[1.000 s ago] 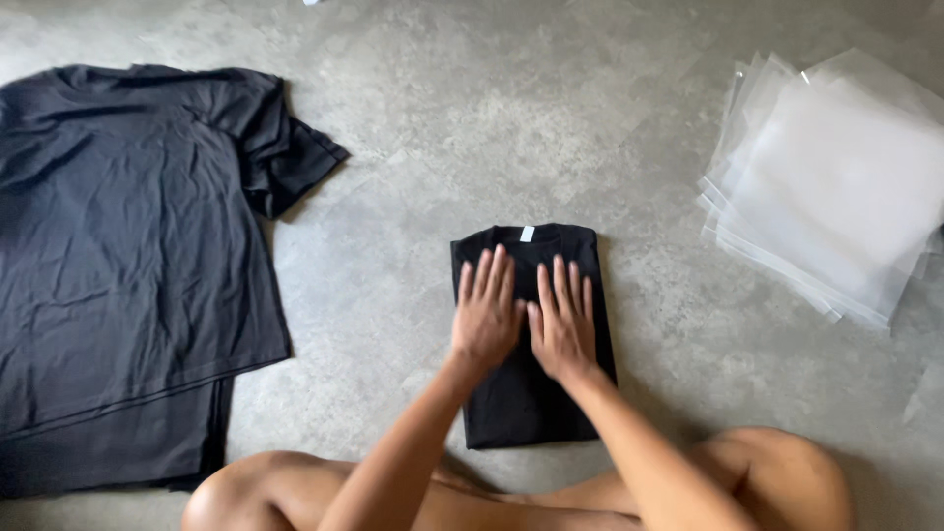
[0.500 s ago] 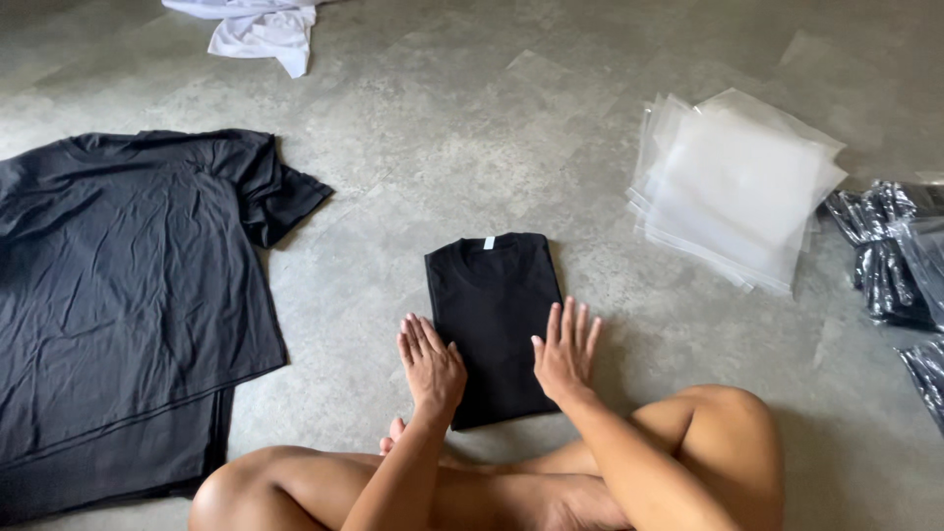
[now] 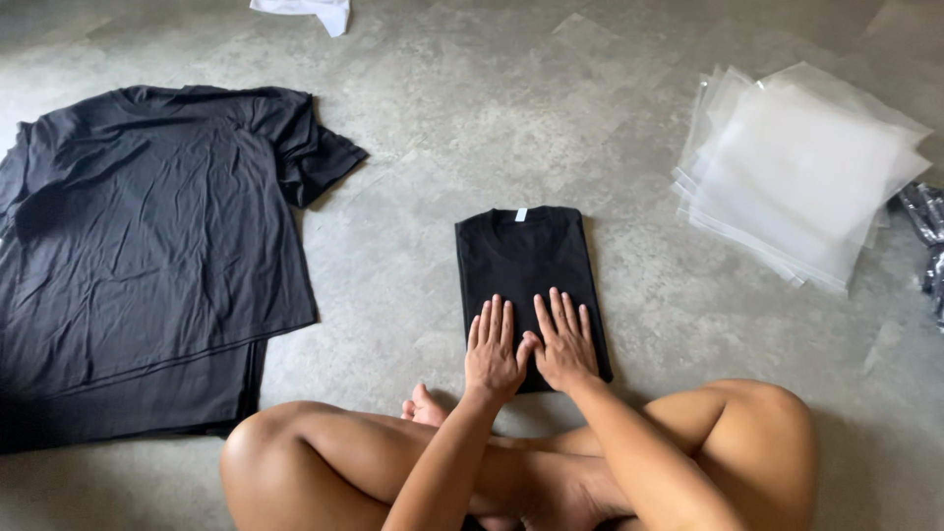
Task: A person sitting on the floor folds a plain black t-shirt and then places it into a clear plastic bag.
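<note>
Both hands, left (image 3: pixel 494 346) and right (image 3: pixel 562 341), press flat, open-palmed, side by side on folded black shirt (image 3: pixel 526 258); its long axis extends ahead of fingertips.

Both hands, the left hand (image 3: pixel 493 349) and right hand (image 3: pixel 562 342), now lie flat together on the near half of the folded black cotton T-shirt (image 3: pixel 529 265), no longer spread at its near corners.

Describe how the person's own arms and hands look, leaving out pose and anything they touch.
Both arms are bare up to the frame edge: no sleeves, gloves or watch in view. The left hand and right hand are bare too, with no rings or bracelets that I can make out. Fingernails look short and unpainted, though they are small in the head view. No markings visible.
</note>
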